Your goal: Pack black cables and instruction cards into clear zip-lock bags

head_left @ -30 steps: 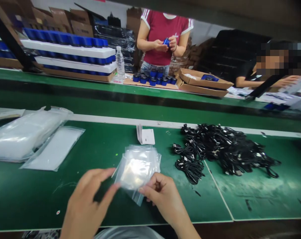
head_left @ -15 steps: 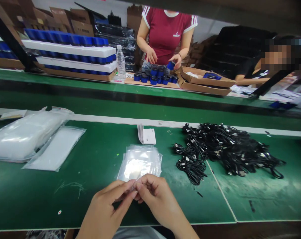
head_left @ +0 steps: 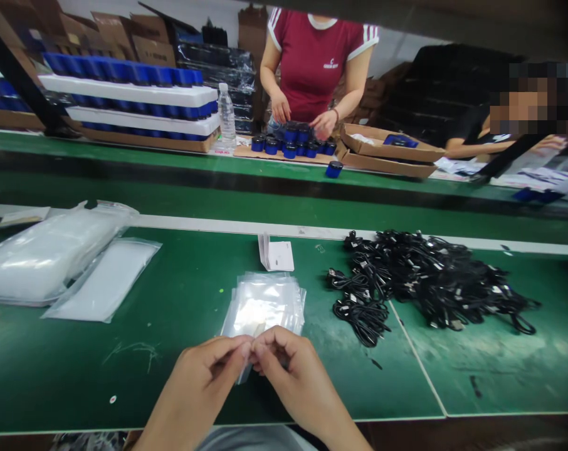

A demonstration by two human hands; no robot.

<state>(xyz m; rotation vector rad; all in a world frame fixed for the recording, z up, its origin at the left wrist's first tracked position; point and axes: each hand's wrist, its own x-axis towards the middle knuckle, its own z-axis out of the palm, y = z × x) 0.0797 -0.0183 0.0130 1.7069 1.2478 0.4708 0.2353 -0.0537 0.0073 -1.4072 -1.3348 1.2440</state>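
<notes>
My left hand (head_left: 197,382) and right hand (head_left: 296,376) pinch a light, limp, slippery clear plastic bag (head_left: 260,307) at twelve o'clock, best held by its thin edge.

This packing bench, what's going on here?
A person's left hand and right hand pinch a clear plastic bag together, just in front of a stack of clear bags on the green bench mat. To the right lies a heap of black cables, with white cards behind the stack. Across the bench, a co-worker in a red T-shirt handles dark blue jars.
</notes>
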